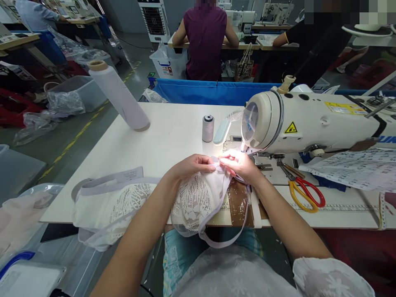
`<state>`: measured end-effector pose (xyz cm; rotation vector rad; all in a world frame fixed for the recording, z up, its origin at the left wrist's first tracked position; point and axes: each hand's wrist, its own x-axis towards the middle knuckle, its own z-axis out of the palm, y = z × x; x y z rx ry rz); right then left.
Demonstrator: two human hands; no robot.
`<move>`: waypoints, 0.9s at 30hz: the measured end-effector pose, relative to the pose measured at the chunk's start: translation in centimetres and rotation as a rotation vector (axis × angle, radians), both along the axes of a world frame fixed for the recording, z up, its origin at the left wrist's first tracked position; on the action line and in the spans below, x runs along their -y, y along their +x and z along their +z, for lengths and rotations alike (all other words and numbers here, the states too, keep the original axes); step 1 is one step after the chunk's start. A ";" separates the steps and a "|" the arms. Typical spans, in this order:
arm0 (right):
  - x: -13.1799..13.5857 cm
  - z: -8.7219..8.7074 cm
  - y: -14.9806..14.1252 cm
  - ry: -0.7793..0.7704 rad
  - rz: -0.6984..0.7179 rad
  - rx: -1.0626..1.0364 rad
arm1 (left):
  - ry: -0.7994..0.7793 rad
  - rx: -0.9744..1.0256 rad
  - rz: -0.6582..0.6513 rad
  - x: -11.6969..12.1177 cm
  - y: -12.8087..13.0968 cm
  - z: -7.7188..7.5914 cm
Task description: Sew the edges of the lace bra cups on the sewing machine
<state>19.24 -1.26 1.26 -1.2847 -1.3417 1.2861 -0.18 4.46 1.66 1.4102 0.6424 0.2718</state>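
Observation:
A white lace bra (193, 202) with lavender edging hangs partly over the table's front edge. My left hand (195, 164) pinches the top of its cup. Close beside it, my right hand (239, 164) is closed on the same edging, its fingertips lit by the sewing machine's lamp. From there a lavender strap (244, 225) loops down over my lap. More white lace fabric with lavender trim (123, 202) lies to the left; my forearm hides whether it joins the bra. The sewing machine (278, 119) stands just beyond my right hand.
Scissors (305, 192) with red and yellow handles lie right of my forearm, near printed sheets (359, 171). A small thread spool (208, 128) and a tall white cone (119, 97) stand behind my hands. A plastic bin (77, 93) sits on the floor; people (204, 41) work beyond.

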 end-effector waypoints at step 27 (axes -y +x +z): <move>1.3 -0.9 -1.3 0.141 -0.118 -0.023 | 0.111 -0.087 -0.037 -0.1 -0.1 0.1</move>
